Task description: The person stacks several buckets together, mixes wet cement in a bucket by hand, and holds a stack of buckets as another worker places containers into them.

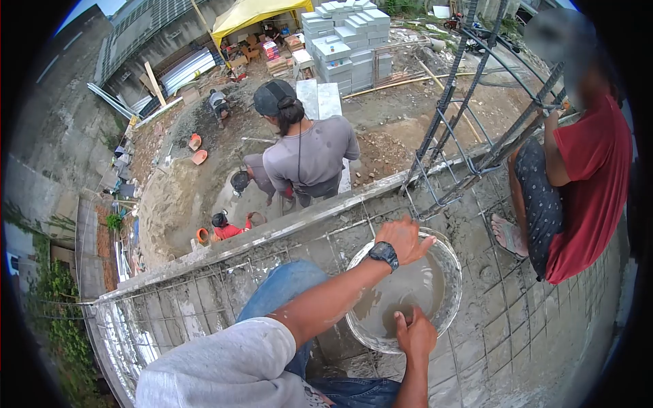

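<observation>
A round bucket (451, 299) with a whitish, cement-smeared rim stands in front of me, holding wet grey cement slurry (398, 292). My left hand (403, 243), with a dark watch on its wrist, is closed over the bucket's far rim; its thumb sticks out to the right. At the near rim, my right hand (416, 333) grips the edge, thumb and index finger pointing inward over the slurry. The undersides of both hands are hidden. My jeans-clad knee (282, 289) is left of the bucket.
Rebar mesh (503, 299) covers the wet slab around me. A rebar column cage (449, 136) rises beyond the bucket. A person in red (592, 177) crouches at right. Past the slab edge (272, 228), several people work below, near stacked grey blocks (347, 47).
</observation>
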Demonstrator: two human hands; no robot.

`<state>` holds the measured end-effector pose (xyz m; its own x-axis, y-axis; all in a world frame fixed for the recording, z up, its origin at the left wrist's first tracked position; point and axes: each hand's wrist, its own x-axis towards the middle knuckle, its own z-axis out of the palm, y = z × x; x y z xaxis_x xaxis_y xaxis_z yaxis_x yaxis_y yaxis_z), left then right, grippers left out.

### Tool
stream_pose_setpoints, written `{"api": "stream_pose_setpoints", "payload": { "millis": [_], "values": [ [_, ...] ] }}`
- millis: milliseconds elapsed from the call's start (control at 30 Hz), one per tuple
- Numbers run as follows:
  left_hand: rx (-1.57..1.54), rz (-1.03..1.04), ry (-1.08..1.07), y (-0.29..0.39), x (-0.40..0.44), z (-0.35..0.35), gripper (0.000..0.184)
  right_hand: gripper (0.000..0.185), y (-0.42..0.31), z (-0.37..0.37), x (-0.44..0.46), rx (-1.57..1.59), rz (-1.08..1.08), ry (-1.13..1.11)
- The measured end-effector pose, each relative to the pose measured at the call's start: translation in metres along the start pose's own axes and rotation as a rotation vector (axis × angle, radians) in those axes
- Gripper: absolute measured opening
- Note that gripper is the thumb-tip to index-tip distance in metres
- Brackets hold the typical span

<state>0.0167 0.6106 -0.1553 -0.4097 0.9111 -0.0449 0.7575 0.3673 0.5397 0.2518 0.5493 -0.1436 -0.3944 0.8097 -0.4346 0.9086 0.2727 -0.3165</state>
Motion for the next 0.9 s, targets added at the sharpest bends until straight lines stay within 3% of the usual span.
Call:
{"api": "stream_pose_setpoints", "payload": {
  "millis": [900],
  "values": [
    [-0.065, 0.023, 0.002, -0.008, 0.003, 0.015, 0.068, 0.054, 0.005, 0.008, 0.006, 0.046, -0.016, -0.013]
  ]
}}
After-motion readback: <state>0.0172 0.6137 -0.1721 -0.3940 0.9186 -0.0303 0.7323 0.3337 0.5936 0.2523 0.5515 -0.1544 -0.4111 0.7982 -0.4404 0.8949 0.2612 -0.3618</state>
